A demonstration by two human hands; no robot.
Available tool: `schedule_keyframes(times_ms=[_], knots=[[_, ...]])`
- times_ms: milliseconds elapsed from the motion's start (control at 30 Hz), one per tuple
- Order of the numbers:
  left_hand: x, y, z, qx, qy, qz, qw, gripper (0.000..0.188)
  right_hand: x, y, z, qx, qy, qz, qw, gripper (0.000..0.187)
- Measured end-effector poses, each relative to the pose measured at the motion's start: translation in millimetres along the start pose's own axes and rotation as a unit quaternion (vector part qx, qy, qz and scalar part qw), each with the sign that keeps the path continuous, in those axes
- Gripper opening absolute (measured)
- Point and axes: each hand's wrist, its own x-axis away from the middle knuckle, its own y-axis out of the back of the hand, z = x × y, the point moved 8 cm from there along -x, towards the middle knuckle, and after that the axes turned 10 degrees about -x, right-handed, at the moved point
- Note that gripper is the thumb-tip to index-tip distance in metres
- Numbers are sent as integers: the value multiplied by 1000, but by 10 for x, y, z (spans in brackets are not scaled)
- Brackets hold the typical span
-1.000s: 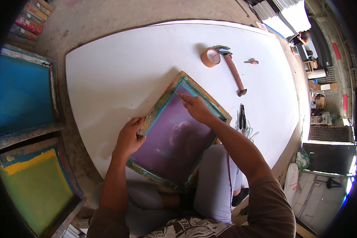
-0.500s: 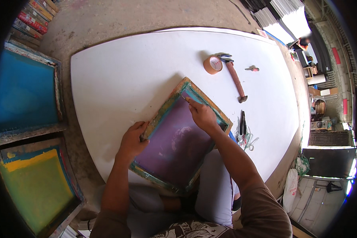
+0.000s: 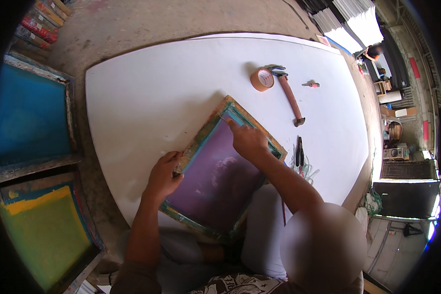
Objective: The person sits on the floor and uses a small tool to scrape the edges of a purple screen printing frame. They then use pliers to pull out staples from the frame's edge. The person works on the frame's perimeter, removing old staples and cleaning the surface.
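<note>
A wooden screen printing frame [image 3: 207, 128] with purple mesh [image 3: 193, 196] and teal-stained inner edges lies tilted across my lap and the white board. My left hand [image 3: 165, 174] is closed around its left side, the thumb on the inner edge. Over the far end of the mesh, my right hand [image 3: 250, 142] is closed with its index finger stretched toward the far left corner. A thin pointed tool [image 3: 224, 119] sticks out at that fingertip; most of it is hidden by the hand, so its kind is unclear.
On the white board [image 3: 132, 98] lie a tape roll [image 3: 262, 80], blue-handled pliers [image 3: 277, 71], a hammer [image 3: 290, 95], a small screwdriver [image 3: 311, 85] and dark-handled pliers [image 3: 300, 153] beside stringy scraps. Blue [image 3: 29, 108] and yellow-green [image 3: 44, 240] screens stand left. A person [image 3: 374, 51] is far right.
My right hand has shifted slightly left along the far end of the frame, its fingertip closer to the far left corner. My left hand keeps its hold. The distant person has come further into view.
</note>
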Motion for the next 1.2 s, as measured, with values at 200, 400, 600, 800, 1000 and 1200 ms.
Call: schedule_keyframes(times_ms=[200,400,600,800,1000,1200], knots=[[-11,-5,2,-30,-49,-34,998,69,-45,46,-24,-72,9,18,997,45],[-26,-33,19,-11,-25,-26,999,68,-223,-134,-255,-345,53,38,936,42],[-22,23,-3,-7,-28,-31,999,74,-135,-141,-304,-308,73,-51,947,41],[-14,37,-14,22,-7,-13,1000,76,-40,-80,-181,-62,42,-70,995,42],[-18,15,31,46,15,-4,999,76,-8,-110,-222,-176,51,-112,977,39],[-11,51,-15,41,12,1,999,72,4,67,-7,-15,36,-51,998,41]])
